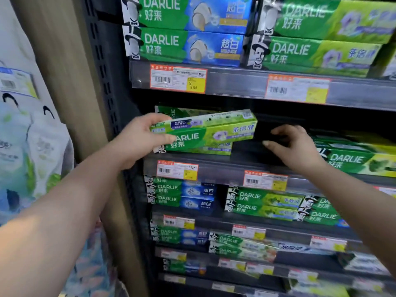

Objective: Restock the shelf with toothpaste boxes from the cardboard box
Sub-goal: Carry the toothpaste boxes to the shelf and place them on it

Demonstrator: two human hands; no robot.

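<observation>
Since the toothpaste box (214,129) looks light and stiff, the left hand (137,140) grips 1 end; the right hand (297,146) is empty, relaxed.

The left hand (137,140) covers the left end of the toothpaste box (214,129) it grips: its thumb hides the first letter of the brand name. Just below the thumb, a second box (205,149) shows only a thin strip. Just above the fingers, a third box (171,112) shows only a corner. Under the curled fingers of the right hand (297,146) the shelf (246,151) is dark, and whether the fingertips touch it cannot be told. Right of those fingers, green boxes (353,161) run off the picture's edge. The price tag (177,170) below the left thumb has print too small to read. The lower boxes (242,247), well below both hands, are blurred.
</observation>
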